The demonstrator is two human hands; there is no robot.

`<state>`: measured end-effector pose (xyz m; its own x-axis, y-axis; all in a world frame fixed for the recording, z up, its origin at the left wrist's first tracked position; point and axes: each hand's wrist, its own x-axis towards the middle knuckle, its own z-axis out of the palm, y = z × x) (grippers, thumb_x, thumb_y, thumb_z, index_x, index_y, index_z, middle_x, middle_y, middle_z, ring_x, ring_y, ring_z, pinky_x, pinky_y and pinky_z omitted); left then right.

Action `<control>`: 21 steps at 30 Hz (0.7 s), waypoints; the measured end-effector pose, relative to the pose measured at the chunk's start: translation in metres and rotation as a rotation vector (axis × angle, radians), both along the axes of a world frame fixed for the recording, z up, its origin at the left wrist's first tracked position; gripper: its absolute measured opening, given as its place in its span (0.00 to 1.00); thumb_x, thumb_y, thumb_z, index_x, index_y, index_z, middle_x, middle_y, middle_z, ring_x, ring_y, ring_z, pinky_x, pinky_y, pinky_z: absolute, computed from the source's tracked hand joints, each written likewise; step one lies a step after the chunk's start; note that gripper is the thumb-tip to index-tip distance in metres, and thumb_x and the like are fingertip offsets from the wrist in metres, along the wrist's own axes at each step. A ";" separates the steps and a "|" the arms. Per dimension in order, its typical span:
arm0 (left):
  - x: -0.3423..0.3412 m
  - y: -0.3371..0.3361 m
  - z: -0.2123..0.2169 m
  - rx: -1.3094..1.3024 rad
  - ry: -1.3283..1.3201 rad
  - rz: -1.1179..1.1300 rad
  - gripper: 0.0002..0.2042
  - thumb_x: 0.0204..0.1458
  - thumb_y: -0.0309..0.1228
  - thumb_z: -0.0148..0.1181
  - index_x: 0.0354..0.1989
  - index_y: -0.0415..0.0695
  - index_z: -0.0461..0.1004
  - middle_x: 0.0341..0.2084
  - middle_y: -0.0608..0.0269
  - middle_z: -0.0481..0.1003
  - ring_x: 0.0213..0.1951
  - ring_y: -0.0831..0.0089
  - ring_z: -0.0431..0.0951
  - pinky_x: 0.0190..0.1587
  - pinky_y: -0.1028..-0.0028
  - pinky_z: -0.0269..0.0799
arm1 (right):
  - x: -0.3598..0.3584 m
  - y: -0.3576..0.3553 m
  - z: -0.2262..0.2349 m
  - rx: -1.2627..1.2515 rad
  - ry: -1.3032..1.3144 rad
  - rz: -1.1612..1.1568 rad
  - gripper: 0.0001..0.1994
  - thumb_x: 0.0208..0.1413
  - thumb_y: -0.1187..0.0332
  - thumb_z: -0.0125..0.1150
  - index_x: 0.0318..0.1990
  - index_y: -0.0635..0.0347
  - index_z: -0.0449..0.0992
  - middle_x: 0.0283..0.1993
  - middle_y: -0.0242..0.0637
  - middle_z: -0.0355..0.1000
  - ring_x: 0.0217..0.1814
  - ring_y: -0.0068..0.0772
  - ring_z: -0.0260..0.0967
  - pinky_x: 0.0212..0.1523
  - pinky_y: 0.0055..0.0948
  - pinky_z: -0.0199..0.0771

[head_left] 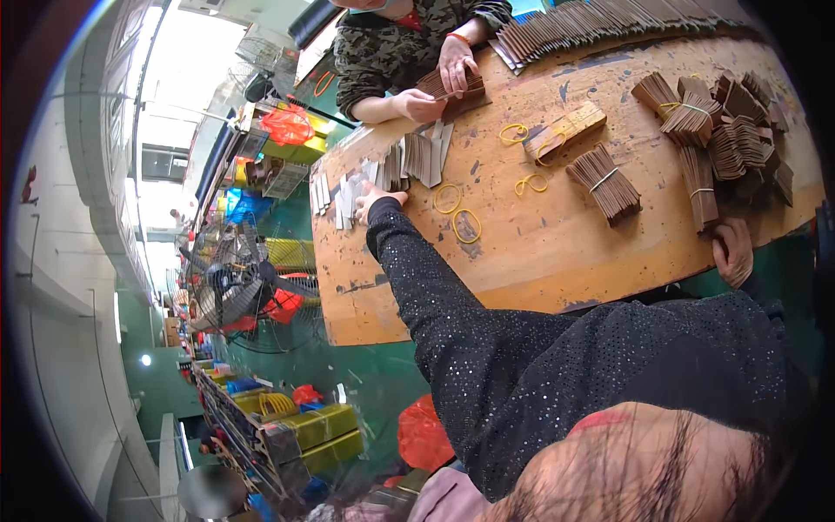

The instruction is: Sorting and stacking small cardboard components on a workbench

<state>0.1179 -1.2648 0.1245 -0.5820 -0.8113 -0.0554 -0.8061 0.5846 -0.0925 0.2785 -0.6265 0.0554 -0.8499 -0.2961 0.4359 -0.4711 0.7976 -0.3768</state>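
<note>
My left hand [380, 200] reaches across the table to a spread of thin grey card pieces [348, 196]. Its fingers are apart and touch the near side of the cards; none looks lifted. My right hand [735, 250] rests at the table's near right edge, fingers loosely bent and holding nothing I can see. Just beside it stands a brown cardboard bundle [698, 187] with a band around it. Another banded bundle of brown folded card [606, 183] lies between my hands. Yellow rubber bands [466, 225] lie loose to the right of my left hand.
Across the table [539, 252], a co-worker's hands [448, 83] hold a brown card stack [461, 91]. A long row of brown cards [600, 30] lines the far edge. Bundles pile up [735, 130] at right. A wooden block [565, 132] lies mid-table. A large fan [248, 283] stands left.
</note>
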 end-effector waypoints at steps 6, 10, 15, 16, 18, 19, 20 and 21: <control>0.000 0.002 0.006 0.017 -0.033 -0.019 0.43 0.38 0.40 0.63 0.66 0.52 0.49 0.60 0.43 0.57 0.59 0.49 0.63 0.61 0.53 0.54 | 0.013 0.007 -0.003 0.088 0.006 -0.079 0.12 0.45 0.72 0.54 0.39 0.64 0.68 0.41 0.49 0.62 0.44 0.54 0.60 0.46 0.42 0.63; 0.008 -0.018 -0.008 -0.002 0.103 0.058 0.42 0.40 0.40 0.61 0.65 0.48 0.48 0.58 0.46 0.58 0.58 0.48 0.63 0.59 0.52 0.58 | -0.009 -0.004 0.003 0.074 -0.045 -0.065 0.13 0.46 0.72 0.53 0.40 0.64 0.67 0.42 0.49 0.62 0.45 0.54 0.60 0.47 0.42 0.62; 0.006 -0.027 -0.015 0.040 0.079 -0.002 0.43 0.40 0.46 0.62 0.65 0.48 0.48 0.58 0.47 0.58 0.58 0.48 0.62 0.58 0.54 0.60 | 0.006 0.008 -0.009 0.117 0.006 -0.102 0.13 0.46 0.72 0.53 0.42 0.64 0.67 0.43 0.49 0.61 0.46 0.54 0.60 0.48 0.43 0.62; 0.006 -0.033 -0.017 0.026 0.066 -0.029 0.45 0.38 0.46 0.64 0.65 0.46 0.47 0.57 0.44 0.59 0.57 0.48 0.65 0.56 0.55 0.63 | 0.006 0.010 -0.010 0.127 -0.001 -0.105 0.13 0.46 0.71 0.53 0.42 0.63 0.67 0.43 0.49 0.61 0.46 0.54 0.60 0.49 0.43 0.62; 0.003 -0.028 -0.016 0.020 0.075 -0.040 0.45 0.38 0.46 0.64 0.64 0.44 0.47 0.55 0.42 0.60 0.55 0.47 0.67 0.55 0.55 0.65 | 0.004 0.011 -0.012 0.129 -0.001 -0.110 0.13 0.47 0.71 0.53 0.42 0.63 0.67 0.43 0.49 0.61 0.46 0.54 0.60 0.49 0.43 0.61; 0.002 -0.025 -0.015 0.017 0.091 -0.045 0.46 0.37 0.45 0.65 0.64 0.43 0.46 0.54 0.40 0.61 0.54 0.47 0.68 0.54 0.56 0.67 | 0.004 0.011 -0.013 0.134 0.008 -0.109 0.13 0.47 0.71 0.53 0.42 0.63 0.67 0.43 0.48 0.61 0.46 0.54 0.60 0.49 0.43 0.61; 0.006 -0.025 -0.015 -0.014 0.132 -0.057 0.45 0.36 0.42 0.66 0.63 0.40 0.48 0.52 0.37 0.62 0.51 0.47 0.71 0.53 0.58 0.69 | 0.003 0.010 -0.013 0.133 0.005 -0.110 0.13 0.47 0.71 0.53 0.42 0.63 0.67 0.43 0.48 0.61 0.46 0.54 0.60 0.49 0.43 0.61; 0.008 -0.024 -0.014 -0.014 0.129 -0.058 0.45 0.36 0.42 0.66 0.63 0.40 0.48 0.52 0.37 0.62 0.51 0.47 0.71 0.53 0.58 0.69 | 0.002 0.009 -0.012 0.127 -0.011 -0.104 0.14 0.47 0.70 0.53 0.42 0.63 0.67 0.43 0.48 0.61 0.46 0.54 0.60 0.50 0.43 0.61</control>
